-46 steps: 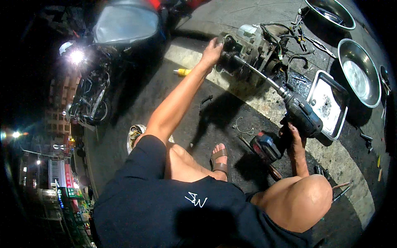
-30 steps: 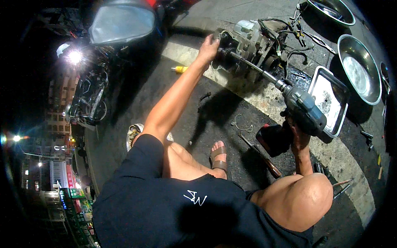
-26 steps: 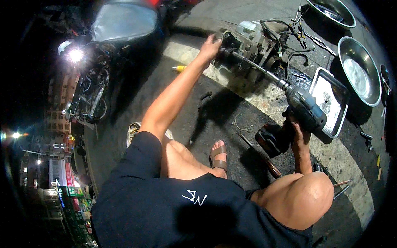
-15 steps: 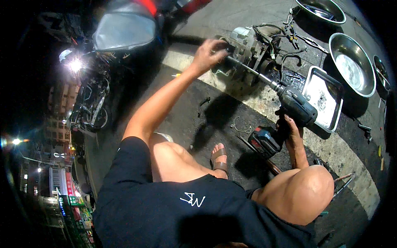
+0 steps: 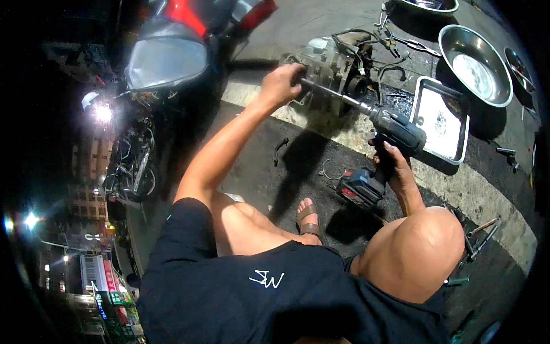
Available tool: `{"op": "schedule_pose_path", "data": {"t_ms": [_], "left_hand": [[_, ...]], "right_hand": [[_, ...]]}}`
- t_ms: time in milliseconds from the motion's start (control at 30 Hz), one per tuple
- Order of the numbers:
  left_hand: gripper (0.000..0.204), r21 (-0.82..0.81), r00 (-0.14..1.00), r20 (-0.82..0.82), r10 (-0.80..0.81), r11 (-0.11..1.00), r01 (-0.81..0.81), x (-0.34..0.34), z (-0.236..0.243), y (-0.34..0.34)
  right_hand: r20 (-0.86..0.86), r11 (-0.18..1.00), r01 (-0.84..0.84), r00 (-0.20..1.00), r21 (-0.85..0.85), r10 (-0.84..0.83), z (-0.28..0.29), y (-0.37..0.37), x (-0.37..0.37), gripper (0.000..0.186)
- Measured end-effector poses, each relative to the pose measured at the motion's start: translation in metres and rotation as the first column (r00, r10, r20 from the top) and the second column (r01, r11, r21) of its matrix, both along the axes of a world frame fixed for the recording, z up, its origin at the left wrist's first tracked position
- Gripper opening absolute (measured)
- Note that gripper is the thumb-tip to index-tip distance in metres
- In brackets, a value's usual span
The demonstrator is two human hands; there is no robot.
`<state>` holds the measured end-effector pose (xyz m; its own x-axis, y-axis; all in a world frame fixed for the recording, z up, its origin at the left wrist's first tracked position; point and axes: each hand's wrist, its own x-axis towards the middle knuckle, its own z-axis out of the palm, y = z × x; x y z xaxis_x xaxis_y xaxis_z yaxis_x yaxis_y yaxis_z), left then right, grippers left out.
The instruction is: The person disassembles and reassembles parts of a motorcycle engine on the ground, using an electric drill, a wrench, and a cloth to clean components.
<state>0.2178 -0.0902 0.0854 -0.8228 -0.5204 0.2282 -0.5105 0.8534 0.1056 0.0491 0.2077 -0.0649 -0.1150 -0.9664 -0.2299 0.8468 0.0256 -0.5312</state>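
My right hand (image 5: pixel 399 172) is wrapped round the grip of a black cordless impact wrench (image 5: pixel 401 133), its battery pack with red marks hanging below. From the wrench's nose a long steel extension bar (image 5: pixel 332 93) runs leftward across the near side of a greasy engine (image 5: pixel 321 60). At the bar's far end, the curled fingers of my left hand (image 5: pixel 279 86) close on it, beside the engine's left side. The fingertips and the bar's tip are partly hidden there. Loose cables and hoses stick out from the engine's right side.
Right of the engine are a metal tray (image 5: pixel 441 123), a steel basin (image 5: pixel 475 69) and pliers (image 5: pixel 417 45). A red and grey motorcycle part (image 5: pixel 167 60) stands at upper left. A wire loop (image 5: pixel 333 171) and a dark lever-like piece (image 5: pixel 280 151) lie on the ground. Tools (image 5: pixel 478 241) lie beside my right knee.
My left hand was blurred with its fingers spread; now they are curled at the bar's end. The wrench stays in my right hand. The whole view has shifted slightly.
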Motion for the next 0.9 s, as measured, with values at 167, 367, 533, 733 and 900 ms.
{"op": "schedule_pose_path", "data": {"t_ms": [167, 367, 533, 733, 900], "left_hand": [[0.035, -0.111, 0.999, -0.014, -0.049, 0.993, 0.047, 0.006, -0.007, -0.002], [0.034, -0.046, 0.997, -0.069, -0.021, 0.999, 0.018, 0.006, -0.015, -0.010], [0.041, 0.104, 0.985, -0.162, -0.065, 0.991, 0.082, 0.028, 0.010, 0.003], [0.045, 0.939, 0.949, -0.009, 0.316, 0.330, -0.101, 0.018, -0.011, 0.057], [0.036, 0.978, 0.858, -0.107, 0.502, -0.104, 0.183, -0.051, -0.090, 0.111]], "right_hand": [[0.011, 1.000, -0.001, 1.000, 0.020, 0.000, -0.005, -0.004, 0.004, 0.034], [0.059, 0.998, 0.007, 0.998, 0.064, -0.010, -0.012, -0.007, 0.012, 0.033], [0.131, 0.999, 0.035, 0.991, -0.002, -0.034, -0.016, 0.010, 0.001, 0.036], [0.037, 0.997, 0.070, 0.997, 0.042, -0.071, -0.040, 0.066, -0.028, 0.037], [-0.051, 0.930, 0.255, 0.967, 0.266, -0.250, -0.041, 0.134, -0.043, 0.039]]}}
